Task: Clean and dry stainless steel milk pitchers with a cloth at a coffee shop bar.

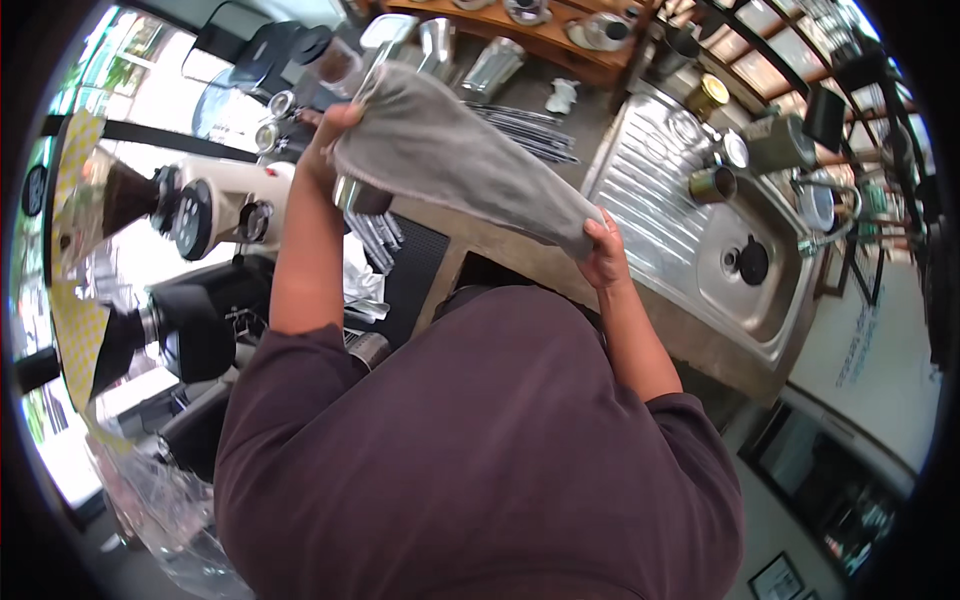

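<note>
A grey cloth (465, 161) hangs stretched between my two hands above the counter. My left hand (324, 142) pinches its left end, with the thumb on top and the other fingers partly hidden. At the lower right end, my right hand (606, 251) grips a corner between thumb and fingers. Just below the cloth's left side shows part of a metal cup (360, 196); the cloth covers its top. Past the cloth's far edge lie several thin wrapped items (529, 131) and a metal pitcher (495, 64).
A steel sink (761, 296) with a ribbed drainboard (645, 187) lies to the right, a metal cup (712, 185) near its basin. Coffee grinders (232, 210) stand at the left. A black mat (416, 262) covers counter nearby. A wooden shelf (540, 30) holds vessels at the back.
</note>
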The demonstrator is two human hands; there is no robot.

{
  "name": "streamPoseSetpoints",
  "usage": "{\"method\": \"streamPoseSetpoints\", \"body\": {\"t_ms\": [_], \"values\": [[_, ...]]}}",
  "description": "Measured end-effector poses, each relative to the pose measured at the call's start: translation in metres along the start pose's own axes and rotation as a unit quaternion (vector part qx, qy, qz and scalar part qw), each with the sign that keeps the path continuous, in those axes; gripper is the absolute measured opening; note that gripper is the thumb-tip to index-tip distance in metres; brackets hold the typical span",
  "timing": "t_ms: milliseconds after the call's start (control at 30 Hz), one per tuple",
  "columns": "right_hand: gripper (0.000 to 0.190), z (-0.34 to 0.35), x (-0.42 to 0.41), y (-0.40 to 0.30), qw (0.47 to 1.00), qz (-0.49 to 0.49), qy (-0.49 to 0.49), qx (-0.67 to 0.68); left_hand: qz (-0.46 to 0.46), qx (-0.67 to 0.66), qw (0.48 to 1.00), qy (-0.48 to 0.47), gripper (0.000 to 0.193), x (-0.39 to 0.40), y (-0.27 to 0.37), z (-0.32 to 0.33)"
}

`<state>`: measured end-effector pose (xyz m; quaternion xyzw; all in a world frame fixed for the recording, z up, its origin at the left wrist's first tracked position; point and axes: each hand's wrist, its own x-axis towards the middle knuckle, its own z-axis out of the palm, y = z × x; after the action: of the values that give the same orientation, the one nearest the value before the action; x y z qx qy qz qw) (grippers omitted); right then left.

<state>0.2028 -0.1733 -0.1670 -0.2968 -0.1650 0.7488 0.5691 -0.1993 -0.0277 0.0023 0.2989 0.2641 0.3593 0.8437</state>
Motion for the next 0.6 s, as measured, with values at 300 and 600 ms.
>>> {"method": "streamPoseSetpoints", "body": {"t_ms": [300, 600], "values": [[0.035, -0.013, -0.013, 0.010, 0.954, -0.021, 0.266, -0.134, -0.014, 0.028, 0.995, 0.091, 0.078, 0.020, -0.099, -0.096], [0.051, -0.034, -0.012, 0.039, 0.714, -0.103, 0.248, -0.647, -0.122, 0.146, 0.948, 0.256, 0.063, 0.025, -0.125, -0.104]]}}
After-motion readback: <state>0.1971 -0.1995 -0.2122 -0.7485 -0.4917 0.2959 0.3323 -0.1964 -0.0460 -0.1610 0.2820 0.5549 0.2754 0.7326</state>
